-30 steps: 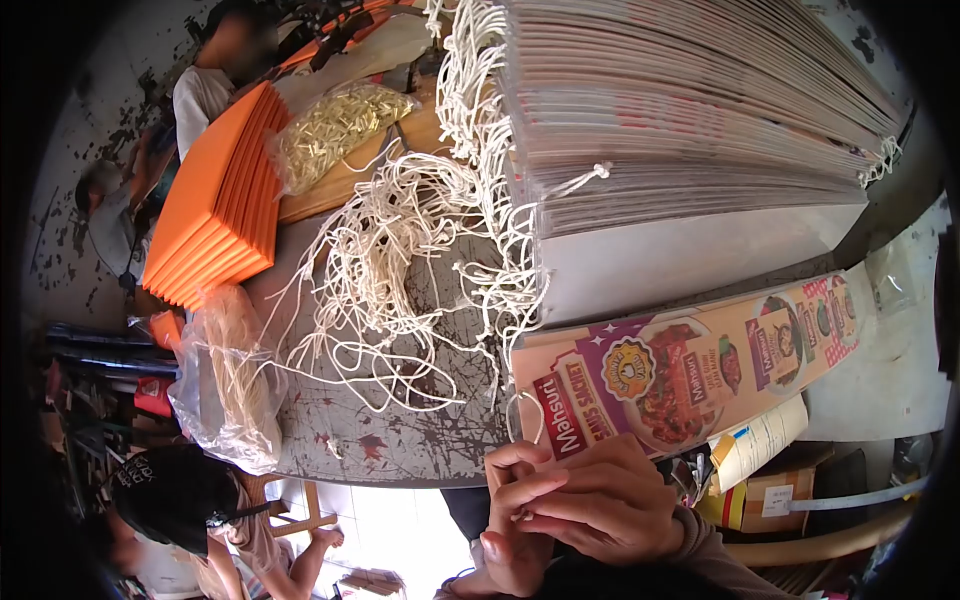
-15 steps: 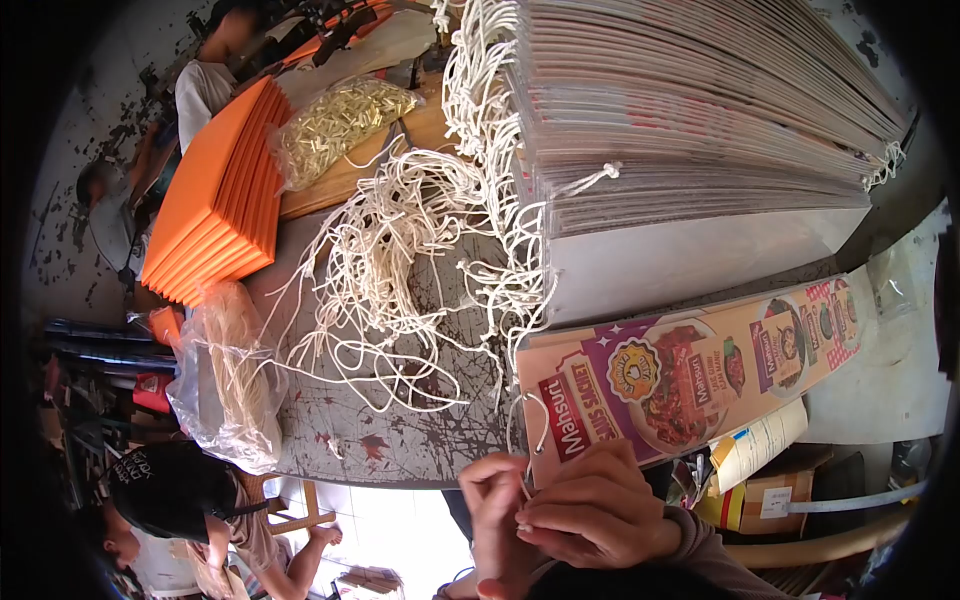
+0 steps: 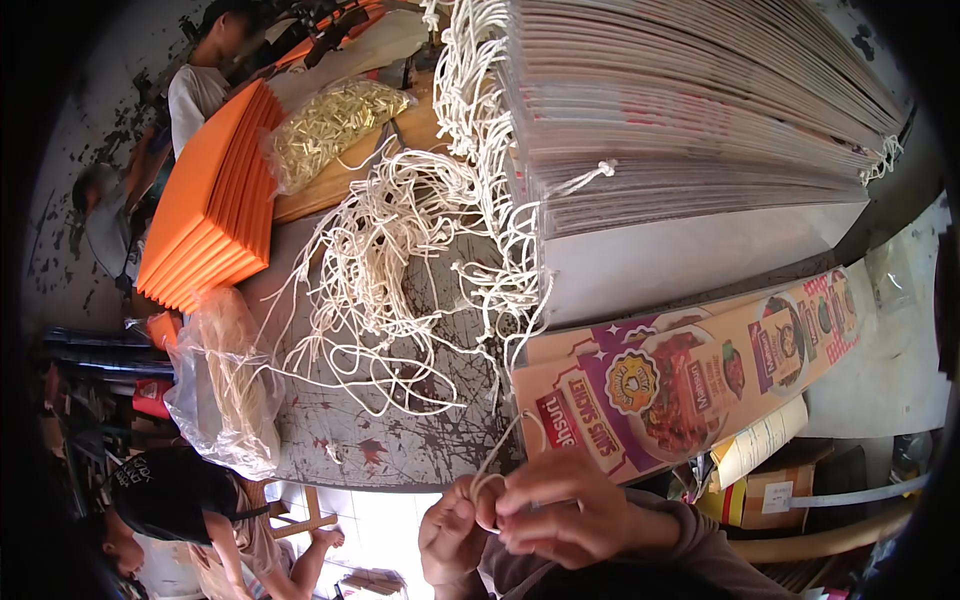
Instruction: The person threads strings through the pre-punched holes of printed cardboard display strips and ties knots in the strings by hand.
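Observation:
At the table's near edge, my left hand [image 3: 452, 528] pinches a white string [image 3: 492, 460] between thumb and finger. My right hand [image 3: 568, 508] is closed on the same string, its fingertips beside the left ones. The string runs up to the corner of a printed card [image 3: 640, 395] with food pictures, which lies over another like it. A tangle of white cords [image 3: 385, 260] spreads on the table to the left of the cards. Above them stands a large stack of cards [image 3: 690, 130] with knotted strings along its left side.
Orange folded pieces [image 3: 210, 200] stand at the left, beside a bag of small gold-coloured parts [image 3: 335, 125] and a plastic bag of strings [image 3: 232, 385]. One person [image 3: 175, 500] sits at lower left, another [image 3: 200, 90] at upper left. A cardboard box [image 3: 785, 495] is at lower right.
Both hands have moved left and drawn the string out from the card. The top card has shifted down, showing more of the one beneath.

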Demonstrator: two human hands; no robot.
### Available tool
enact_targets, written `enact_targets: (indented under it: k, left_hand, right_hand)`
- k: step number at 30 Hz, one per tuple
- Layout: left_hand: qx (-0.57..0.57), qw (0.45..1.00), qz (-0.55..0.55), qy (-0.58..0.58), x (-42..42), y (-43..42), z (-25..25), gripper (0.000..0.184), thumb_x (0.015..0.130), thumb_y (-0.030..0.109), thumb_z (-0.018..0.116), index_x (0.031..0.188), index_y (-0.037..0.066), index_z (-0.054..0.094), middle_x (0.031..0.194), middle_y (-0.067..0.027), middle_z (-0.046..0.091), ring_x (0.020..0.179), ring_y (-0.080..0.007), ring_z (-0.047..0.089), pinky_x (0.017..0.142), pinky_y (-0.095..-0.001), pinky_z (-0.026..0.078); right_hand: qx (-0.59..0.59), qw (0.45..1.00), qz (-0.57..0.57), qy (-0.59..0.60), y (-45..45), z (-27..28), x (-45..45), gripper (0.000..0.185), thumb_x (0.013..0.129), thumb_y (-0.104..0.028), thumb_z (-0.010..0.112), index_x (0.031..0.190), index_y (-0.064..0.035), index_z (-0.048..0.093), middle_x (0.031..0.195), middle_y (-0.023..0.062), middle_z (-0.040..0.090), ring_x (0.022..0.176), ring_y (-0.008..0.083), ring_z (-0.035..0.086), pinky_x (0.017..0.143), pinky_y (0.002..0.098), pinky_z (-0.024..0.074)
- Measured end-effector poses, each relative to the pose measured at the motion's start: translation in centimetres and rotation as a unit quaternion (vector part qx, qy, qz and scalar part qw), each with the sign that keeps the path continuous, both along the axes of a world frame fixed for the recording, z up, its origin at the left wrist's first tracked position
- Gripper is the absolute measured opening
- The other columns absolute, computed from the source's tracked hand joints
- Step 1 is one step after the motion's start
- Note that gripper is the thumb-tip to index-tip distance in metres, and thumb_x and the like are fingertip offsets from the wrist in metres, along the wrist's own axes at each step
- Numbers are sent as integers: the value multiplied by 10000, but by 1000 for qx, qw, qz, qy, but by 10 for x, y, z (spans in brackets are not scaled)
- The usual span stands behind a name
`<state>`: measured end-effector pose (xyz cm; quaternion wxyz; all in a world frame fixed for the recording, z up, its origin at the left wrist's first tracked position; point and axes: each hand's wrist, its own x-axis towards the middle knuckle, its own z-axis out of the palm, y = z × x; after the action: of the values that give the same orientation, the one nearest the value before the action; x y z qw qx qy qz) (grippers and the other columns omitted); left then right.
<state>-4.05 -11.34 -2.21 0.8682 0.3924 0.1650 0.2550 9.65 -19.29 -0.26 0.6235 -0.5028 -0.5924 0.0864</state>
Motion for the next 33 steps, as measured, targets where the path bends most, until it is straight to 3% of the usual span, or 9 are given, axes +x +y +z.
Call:
enact_targets:
  k: [2, 4, 6, 8, 11, 19, 24, 31, 33]
  left_hand:
    - [141, 980, -15, 140, -6, -6, 3, 420, 909, 384, 421, 915, -29, 497, 836, -64, 509, 749, -123, 467, 694, -260, 375]
    - [142, 978, -1, 153, -4, -8, 14, 234, 860, 237, 552, 935, 16, 540, 844, -42, 533, 734, -140, 511, 664, -266, 412]
    - [499, 809, 45, 307, 0, -3, 19, 288, 869, 279, 534, 948, 1, 538, 714, -67, 528, 615, -162, 483, 494, -299, 368]
    - [515, 799, 42, 308, 3, -1, 23, 160, 841, 128, 571, 934, 4, 532, 767, -119, 571, 682, -205, 529, 502, -334, 399]
    - [648, 685, 172, 286, 19, -6, 19, 230, 665, -13, 674, 839, 71, 550, 804, -58, 574, 648, -212, 530, 550, -306, 420]
    - [639, 735, 154, 165, 20, 4, 0, 332, 621, -89, 653, 883, 114, 631, 868, -40, 557, 711, -195, 556, 562, -292, 464]
    - [608, 762, 129, 182, 22, 7, 5, 275, 665, -65, 654, 888, 92, 616, 862, -64, 558, 677, -201, 564, 562, -293, 463]
    - [496, 838, 149, 171, 26, 6, -3, 182, 773, -83, 543, 927, 7, 506, 845, -113, 525, 696, -178, 545, 623, -259, 445]
    - [352, 910, 194, 96, 32, -2, -9, 267, 797, -90, 485, 1039, -15, 400, 914, -132, 498, 753, -163, 530, 649, -247, 433]
  right_hand:
    - [-15, 1000, 6, 20, 6, 5, 4, 88, 759, -18, 625, 811, -53, 564, 1009, 104, 574, 848, 202, 565, 729, 340, 440]
    - [-95, 984, 44, 146, 6, 1, 1, 67, 796, 13, 581, 839, -14, 537, 999, 142, 565, 820, 213, 572, 678, 305, 450]
    - [-108, 985, 31, 133, 5, -1, 1, 50, 820, 14, 557, 856, 6, 523, 949, 137, 573, 779, 183, 571, 616, 261, 446]
    - [-173, 978, -9, 119, 3, -2, 4, 41, 826, 1, 557, 853, 10, 527, 901, 116, 583, 699, 154, 560, 583, 246, 437]
    - [-183, 973, -13, 143, 3, -6, 7, 71, 814, -3, 584, 859, 16, 532, 845, 89, 574, 637, 108, 529, 560, 227, 412]
    - [-200, 907, 51, 367, 0, -9, 15, 120, 783, -23, 638, 868, 5, 558, 839, 85, 568, 639, 87, 511, 539, 218, 384]
    - [-152, 982, -7, 115, 1, -9, 15, 182, 768, -10, 640, 938, -2, 575, 900, 117, 560, 712, 144, 555, 569, 245, 428]
    - [-98, 994, -52, 17, 10, -16, 5, 233, 744, 2, 641, 960, -20, 556, 890, 118, 536, 735, 243, 550, 618, 320, 444]
    - [-106, 992, -58, -21, 9, -15, 7, 238, 736, 3, 642, 951, -21, 542, 905, 119, 519, 771, 251, 544, 640, 324, 445]
